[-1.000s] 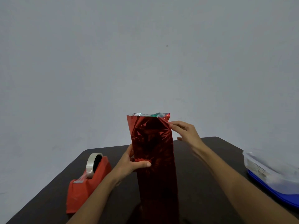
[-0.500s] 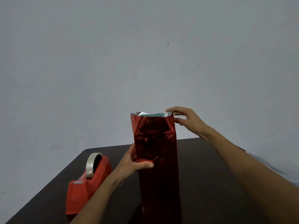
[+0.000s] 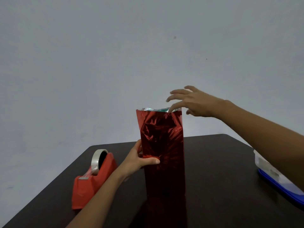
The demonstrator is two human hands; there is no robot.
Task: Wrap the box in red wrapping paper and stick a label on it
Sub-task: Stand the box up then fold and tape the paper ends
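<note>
A tall box wrapped in shiny red paper [image 3: 162,145] stands upright on the dark table [image 3: 213,162]. The paper's top end is unfolded and shows its silver inside. My left hand [image 3: 139,159] grips the box at mid height, thumb across the front face. My right hand [image 3: 190,101] hovers over the top right corner with fingers spread; one fingertip reaches the paper's silver edge. The box itself is hidden by the paper.
A red tape dispenser [image 3: 93,178] with a clear tape roll sits on the table to the left of the box. A clear plastic container with a blue lid [image 3: 276,175] lies at the right edge, partly behind my right forearm. A plain grey wall stands behind.
My right hand has let go of the paper's upper right edge and risen above the top opening, fingers spreading. The left hand keeps its hold on the box.
</note>
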